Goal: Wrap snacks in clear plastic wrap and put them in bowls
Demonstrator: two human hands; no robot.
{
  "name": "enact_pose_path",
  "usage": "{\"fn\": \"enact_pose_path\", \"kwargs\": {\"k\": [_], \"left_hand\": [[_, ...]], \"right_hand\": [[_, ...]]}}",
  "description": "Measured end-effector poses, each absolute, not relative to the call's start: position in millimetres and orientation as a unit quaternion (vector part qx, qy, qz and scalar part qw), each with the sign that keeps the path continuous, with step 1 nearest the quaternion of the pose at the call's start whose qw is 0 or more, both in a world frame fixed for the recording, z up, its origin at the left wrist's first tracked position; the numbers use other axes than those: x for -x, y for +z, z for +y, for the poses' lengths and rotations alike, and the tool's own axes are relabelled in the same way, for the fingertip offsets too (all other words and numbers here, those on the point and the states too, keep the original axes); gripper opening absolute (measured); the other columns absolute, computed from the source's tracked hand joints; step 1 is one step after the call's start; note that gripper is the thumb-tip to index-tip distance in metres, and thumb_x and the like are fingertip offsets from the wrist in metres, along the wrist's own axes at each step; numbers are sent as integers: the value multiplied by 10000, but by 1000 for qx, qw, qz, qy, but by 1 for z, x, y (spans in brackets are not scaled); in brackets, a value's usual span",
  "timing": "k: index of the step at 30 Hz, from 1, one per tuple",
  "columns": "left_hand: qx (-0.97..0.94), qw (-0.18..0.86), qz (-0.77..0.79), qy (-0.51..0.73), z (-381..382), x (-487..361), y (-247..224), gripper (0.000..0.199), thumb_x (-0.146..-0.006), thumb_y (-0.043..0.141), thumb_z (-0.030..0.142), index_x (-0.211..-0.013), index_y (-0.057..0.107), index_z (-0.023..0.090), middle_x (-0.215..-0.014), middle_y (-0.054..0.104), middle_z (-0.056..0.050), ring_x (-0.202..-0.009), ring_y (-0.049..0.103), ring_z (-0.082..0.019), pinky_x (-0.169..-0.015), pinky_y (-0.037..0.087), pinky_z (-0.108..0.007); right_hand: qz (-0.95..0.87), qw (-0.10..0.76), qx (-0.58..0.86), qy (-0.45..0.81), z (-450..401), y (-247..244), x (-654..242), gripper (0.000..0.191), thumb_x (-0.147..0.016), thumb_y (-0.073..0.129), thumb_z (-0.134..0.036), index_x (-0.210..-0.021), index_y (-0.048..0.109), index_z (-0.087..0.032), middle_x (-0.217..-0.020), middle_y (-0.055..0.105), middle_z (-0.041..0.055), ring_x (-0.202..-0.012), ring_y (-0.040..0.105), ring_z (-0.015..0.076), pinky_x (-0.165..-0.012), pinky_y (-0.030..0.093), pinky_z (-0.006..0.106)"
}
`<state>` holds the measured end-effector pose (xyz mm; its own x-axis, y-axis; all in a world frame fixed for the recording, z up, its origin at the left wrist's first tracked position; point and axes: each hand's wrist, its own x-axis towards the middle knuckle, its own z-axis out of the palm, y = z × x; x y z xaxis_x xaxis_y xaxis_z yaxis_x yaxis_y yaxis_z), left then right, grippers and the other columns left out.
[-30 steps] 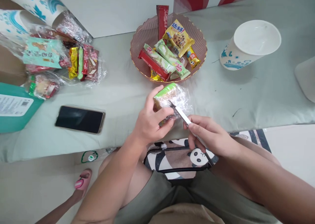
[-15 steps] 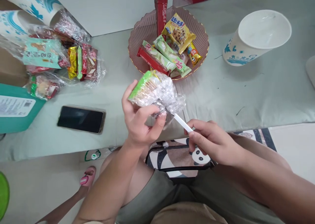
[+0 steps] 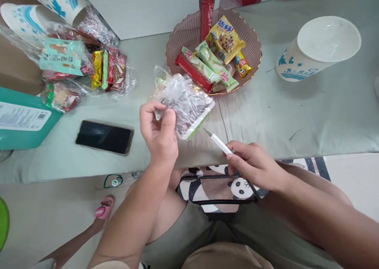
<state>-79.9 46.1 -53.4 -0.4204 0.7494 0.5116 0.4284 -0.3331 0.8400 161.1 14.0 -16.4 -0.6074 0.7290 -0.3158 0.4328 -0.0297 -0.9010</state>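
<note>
My left hand [image 3: 161,133] pinches a snack pack wrapped in clear plastic [image 3: 189,103], its white and green edge facing right. The pack is held over the cloth, just in front of the bowl's near rim. In my right hand [image 3: 251,162] is a slim white craft knife [image 3: 219,143], its metal blade pointing up and left. The blade tip stands a little apart from the pack. Behind them, a pink ribbed bowl [image 3: 177,36] with a gold rim holds several wrapped snacks, among them a yellow cookie packet [image 3: 225,38].
A phone [image 3: 104,137] lies left of my hands. Behind it are plastic-wrapped snack bundles [image 3: 63,58], paper cups [image 3: 26,18] on their sides and a teal container [image 3: 26,119]. A white paper cup [image 3: 302,60] stands at right. A panda-print bag [image 3: 219,188] sits below the cloth's edge.
My left hand has turned the snack pack over, so its edge now faces right. The knife blade, which was at the plastic, is now apart from it. The view has shifted slightly left.
</note>
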Motion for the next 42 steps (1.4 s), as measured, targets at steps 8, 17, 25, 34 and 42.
{"fn": "enact_pose_path", "kwargs": {"k": [8,17,25,34,42], "left_hand": [[-493,169,530,669,56,100,-63,289,-964,591,586,-1008,506,313,-837,501,4,-700,546,-157,-617,498,-308],[-716,159,426,530,37,72,-37,200,-960,611,435,-1105,558,308,-1364,546,-67,-1341,557,-284,-1093,507,-511],[-750,224,379,493,38,56,-50,397,-958,603,438,-1320,545,286,-1464,514,-137,-1426,508,-344,-1079,515,-532],[-629,326,454,540,41,51,-51,324,-965,641,492,-1190,634,258,-1395,608,-107,-1295,604,-271,-1015,548,-407],[-556,374,444,595,42,54,-45,232,-969,652,454,-1131,669,289,-1315,659,-51,-1099,662,-198,-780,565,-299]], "right_hand": [[-824,105,526,184,45,-29,-177,370,-983,477,-377,-1122,773,-202,-1023,705,134,-865,664,262,-739,485,381],[-797,313,457,240,44,-24,-177,380,-921,601,-429,-1219,622,-195,-1020,680,115,-885,640,245,-795,525,399],[-758,395,441,274,31,-28,-159,204,-874,728,-238,-956,541,-248,-836,644,-9,-736,604,149,-670,484,288],[-792,420,384,221,30,-21,-168,167,-859,688,-148,-841,547,-236,-982,645,40,-882,659,177,-751,529,332],[-888,378,208,160,19,-11,-163,109,-782,590,-162,-762,504,-227,-857,712,6,-952,647,230,-800,440,429]]}}
